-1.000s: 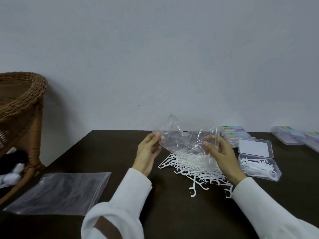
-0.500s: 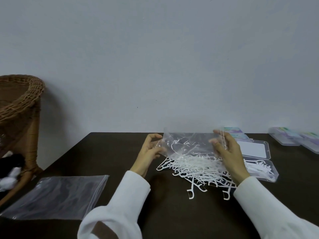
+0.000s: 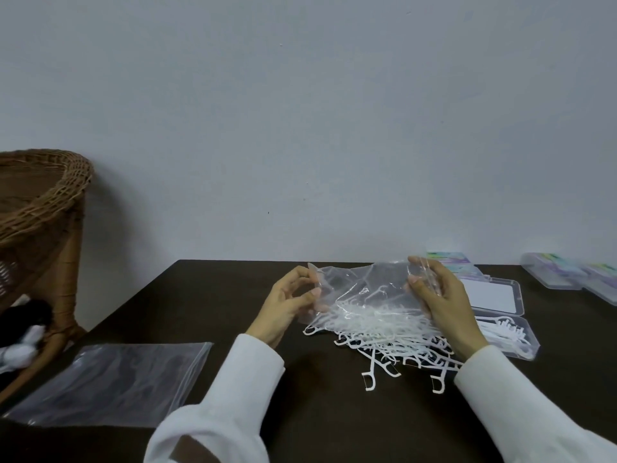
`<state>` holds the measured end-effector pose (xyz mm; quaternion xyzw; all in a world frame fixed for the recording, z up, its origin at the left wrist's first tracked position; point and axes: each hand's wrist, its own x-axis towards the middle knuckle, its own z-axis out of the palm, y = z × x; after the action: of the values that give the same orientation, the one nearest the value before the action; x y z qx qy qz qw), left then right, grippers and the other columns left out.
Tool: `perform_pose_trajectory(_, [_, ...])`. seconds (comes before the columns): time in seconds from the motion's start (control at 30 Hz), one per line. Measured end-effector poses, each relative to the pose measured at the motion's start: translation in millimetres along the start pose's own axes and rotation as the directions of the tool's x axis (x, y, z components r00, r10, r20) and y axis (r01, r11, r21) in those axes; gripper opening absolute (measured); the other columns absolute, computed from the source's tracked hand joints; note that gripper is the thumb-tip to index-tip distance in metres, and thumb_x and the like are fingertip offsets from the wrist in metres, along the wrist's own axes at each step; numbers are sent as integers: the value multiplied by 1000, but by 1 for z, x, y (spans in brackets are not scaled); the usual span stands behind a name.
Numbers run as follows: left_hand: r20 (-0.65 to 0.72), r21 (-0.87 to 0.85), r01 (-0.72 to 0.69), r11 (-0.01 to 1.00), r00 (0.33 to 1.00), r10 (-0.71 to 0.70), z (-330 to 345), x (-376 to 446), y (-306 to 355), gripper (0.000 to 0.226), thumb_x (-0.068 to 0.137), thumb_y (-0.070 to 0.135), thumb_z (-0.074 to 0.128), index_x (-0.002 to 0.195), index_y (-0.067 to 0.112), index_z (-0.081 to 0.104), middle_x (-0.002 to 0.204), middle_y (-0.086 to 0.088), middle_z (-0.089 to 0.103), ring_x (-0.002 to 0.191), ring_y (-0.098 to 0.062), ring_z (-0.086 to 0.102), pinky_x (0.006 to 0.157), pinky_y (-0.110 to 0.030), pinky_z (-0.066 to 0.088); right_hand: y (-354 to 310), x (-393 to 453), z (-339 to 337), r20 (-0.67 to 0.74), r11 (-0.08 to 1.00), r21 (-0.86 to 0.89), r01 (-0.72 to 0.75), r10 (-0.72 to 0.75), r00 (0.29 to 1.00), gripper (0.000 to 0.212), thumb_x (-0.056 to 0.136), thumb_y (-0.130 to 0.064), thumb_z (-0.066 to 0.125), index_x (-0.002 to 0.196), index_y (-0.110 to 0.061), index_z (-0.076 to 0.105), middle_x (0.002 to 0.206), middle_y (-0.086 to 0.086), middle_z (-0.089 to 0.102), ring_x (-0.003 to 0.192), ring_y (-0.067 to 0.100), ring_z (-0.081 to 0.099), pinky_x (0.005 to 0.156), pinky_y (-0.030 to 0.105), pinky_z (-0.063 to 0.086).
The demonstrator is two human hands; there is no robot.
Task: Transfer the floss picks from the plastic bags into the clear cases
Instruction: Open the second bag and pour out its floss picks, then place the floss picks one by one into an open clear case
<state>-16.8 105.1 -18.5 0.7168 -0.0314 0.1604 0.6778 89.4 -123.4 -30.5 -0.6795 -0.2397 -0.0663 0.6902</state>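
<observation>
Partway through: plastic bag pinched at either edge by left hand and right hand, held just above a loose heap of floss picks spilled on the dark surface. Open clear case beside the right hand, only a few picks inside. Left to do, by the look of it: moving the heap into cases; flat, seemingly empty second bag lying well apart to the left.

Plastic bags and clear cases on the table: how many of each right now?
Plastic bags: 2, the held bag and the flat bag.
Open clear cases: 1, the open case.
Closed clear cases: at least 3, back group, right pair.
Total: at least 6.
</observation>
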Motion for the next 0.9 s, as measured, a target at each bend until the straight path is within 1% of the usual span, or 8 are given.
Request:
perform_pose_trajectory(0.17, [23,3,30,1000,999,-30,-5,-13,6,36,76,20,68,112,20,66,120,9,64,75,-18,70,71,-26,52,-2,1,-4,-14,1000,-17,-22,22,1000,34,89,-20,57,120,-32,54,135,3,50,113,23,56,81,18,52])
perform_pose_trajectory(0.27, [46,23,64,998,997,-65,-14,-24,8,55,70,27,81,121,26,63,133,10,55,102,-25,66,95,-37,51,-3,-2,-1,8,997,-68,-33,34,999,34,90,-22,56,124,-27,54,130,5,53,89,12,59,52,10,51])
perform_pose_trajectory(0.37, [100,106,78,991,991,-89,-27,-36,19,68,69,13,81,129,31,54,144,7,44,105,-15,65,95,-30,50,-6,-4,6,55,992,-121,-27,34,998,37,91,-26,54,129,-24,52,100,7,61,57,6,43,37,9,34])
perform_pose_trajectory(0.43, [136,176,111,978,981,-136,-36,-43,28,76,71,1,77,132,35,45,149,3,35,99,-19,67,90,-28,52,-12,-4,11,117,991,-134,-22,38,992,37,92,-23,53,129,-21,51,73,4,59,47,9,43,40,12,38])
perform_pose_trajectory(0.53, [129,221,173,960,970,-204,-56,-53,41,90,70,-1,77,133,42,30,145,8,33,98,-23,69,88,-32,54,-23,-2,24,278,985,-164,-52,97,956,36,92,-21,52,129,-20,50,58,-1,62,44,4,49,51,12,44])
perform_pose_trajectory(0.7, [54,161,171,972,982,-182,-99,-80,64,90,70,-9,74,136,39,36,137,4,39,102,-30,67,80,-37,57,-39,-2,59,446,982,-165,-94,159,881,36,87,-15,61,121,-19,51,84,5,68,71,21,61,54,17,48])
perform_pose_trajectory(0.8, [30,250,195,948,978,-209,-135,-106,76,75,63,10,82,128,35,52,131,-9,51,106,-30,65,89,-44,53,-51,-6,97,462,988,-74,-137,155,873,35,83,-9,66,109,-19,44,92,10,68,71,21,66,54,20,51])
perform_pose_trajectory(0.9, [-15,288,252,924,966,-259,-166,-130,81,69,66,11,81,128,27,55,131,-7,57,105,-31,65,96,-46,49,-54,-9,132,501,998,-48,-48,66,863,28,83,-8,65,101,-21,48,90,12,66,75,29,65,60,25,54])
